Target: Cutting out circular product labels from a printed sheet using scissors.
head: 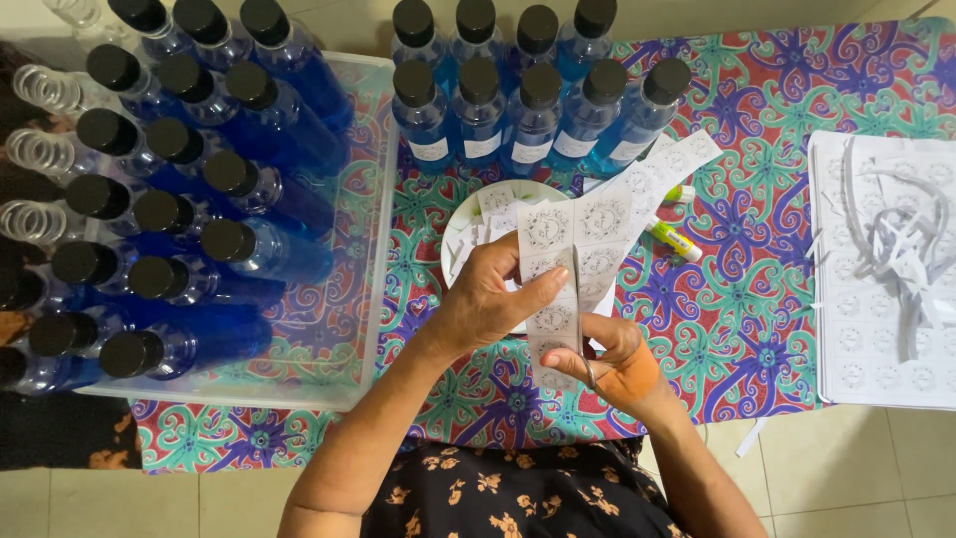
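Head view showed the left hand (488, 299) and right hand (617, 364) both pinching a sheet of round labels (568, 254), fingers closed on its lower strip, above a white plate (460, 224)

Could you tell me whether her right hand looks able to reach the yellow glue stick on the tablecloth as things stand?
Probably yes. The glue stick lies uncovered just beyond the right hand, nothing standing between them; but that hand is holding the label strip with the left hand.
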